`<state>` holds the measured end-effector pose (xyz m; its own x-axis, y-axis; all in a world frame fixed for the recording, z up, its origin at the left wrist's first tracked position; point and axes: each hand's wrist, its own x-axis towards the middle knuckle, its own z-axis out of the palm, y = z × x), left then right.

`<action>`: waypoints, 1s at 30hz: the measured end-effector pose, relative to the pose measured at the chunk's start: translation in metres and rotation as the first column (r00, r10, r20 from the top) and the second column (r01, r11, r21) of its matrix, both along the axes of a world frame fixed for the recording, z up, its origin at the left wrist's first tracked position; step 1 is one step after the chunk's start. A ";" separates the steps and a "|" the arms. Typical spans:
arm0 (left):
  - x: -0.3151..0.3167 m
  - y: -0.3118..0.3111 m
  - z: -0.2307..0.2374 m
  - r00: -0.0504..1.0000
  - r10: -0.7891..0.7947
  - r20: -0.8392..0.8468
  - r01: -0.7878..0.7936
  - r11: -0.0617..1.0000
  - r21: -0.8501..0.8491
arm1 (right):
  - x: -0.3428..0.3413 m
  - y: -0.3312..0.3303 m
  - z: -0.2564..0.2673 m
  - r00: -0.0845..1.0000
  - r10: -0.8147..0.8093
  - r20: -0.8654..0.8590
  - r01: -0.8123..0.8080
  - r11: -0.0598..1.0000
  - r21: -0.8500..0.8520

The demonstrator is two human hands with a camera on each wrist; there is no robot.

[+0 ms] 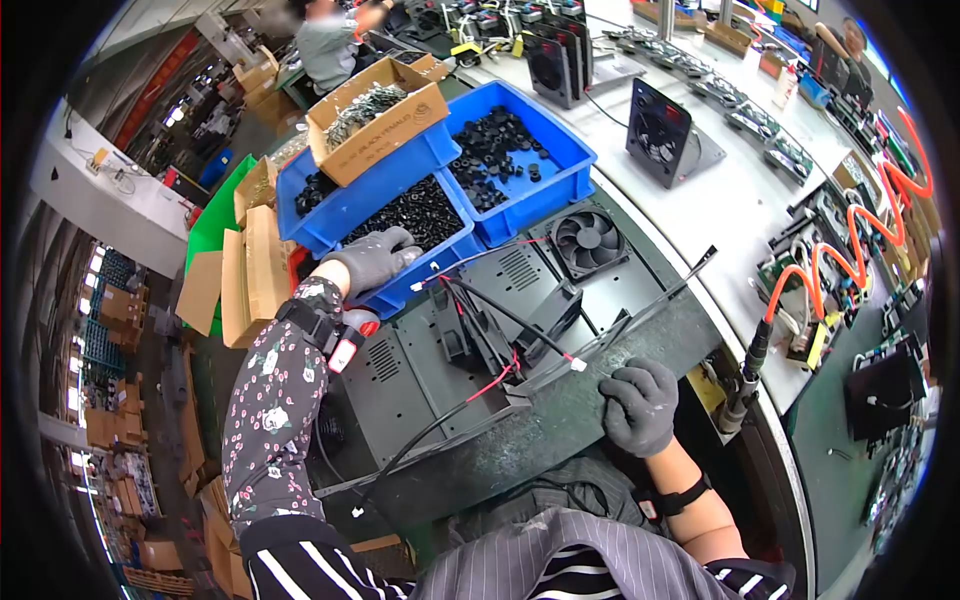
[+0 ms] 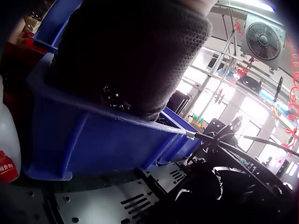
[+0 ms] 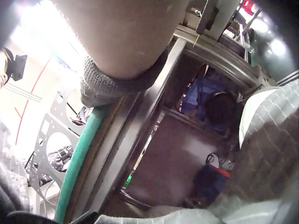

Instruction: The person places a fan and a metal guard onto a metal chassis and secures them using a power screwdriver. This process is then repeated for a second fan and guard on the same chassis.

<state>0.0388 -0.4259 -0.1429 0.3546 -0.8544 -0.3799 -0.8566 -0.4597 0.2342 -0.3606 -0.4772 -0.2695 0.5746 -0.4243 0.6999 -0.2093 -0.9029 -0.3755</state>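
Note:
In a grey glove, my left hand (image 1: 378,260) lies over the front wall of a blue bin (image 1: 430,275) filled with small black parts (image 1: 415,215). The left wrist view shows the dark glove (image 2: 126,60) crossing the bin's rim; its fingertips are hidden, and I cannot tell whether they pinch a part. My gloved right hand (image 1: 640,405) rests near the front table edge, fingers loosely curled with nothing visible in them. Between the hands lies a black metal panel (image 1: 395,405) with vent slots. Black fans (image 1: 588,242) sit on the panels, with thin cables (image 1: 440,420) trailing forward.
Another blue bin (image 1: 570,165) of black parts adjoins at the back. A cardboard box (image 1: 380,140) of metal pieces sits on top of the bins. Assembled units (image 1: 660,135) stand on the white bench (image 1: 600,120). An orange coiled hose (image 1: 850,240) hangs at right.

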 end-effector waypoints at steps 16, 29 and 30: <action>-0.010 -0.010 0.016 0.959 0.246 -0.142 -0.216 0.957 0.195 | -0.008 -0.001 -0.001 0.999 0.032 -0.020 -0.031 0.998 0.047; 0.040 0.000 -0.025 0.964 0.081 -0.255 -0.112 0.987 -0.112 | -0.009 0.001 -0.008 1.000 0.011 -0.020 -0.010 0.999 0.041; 0.072 0.004 -0.043 0.955 -0.019 -0.297 -0.016 0.993 -0.113 | -0.010 0.004 -0.010 1.000 0.011 0.001 -0.011 0.998 0.061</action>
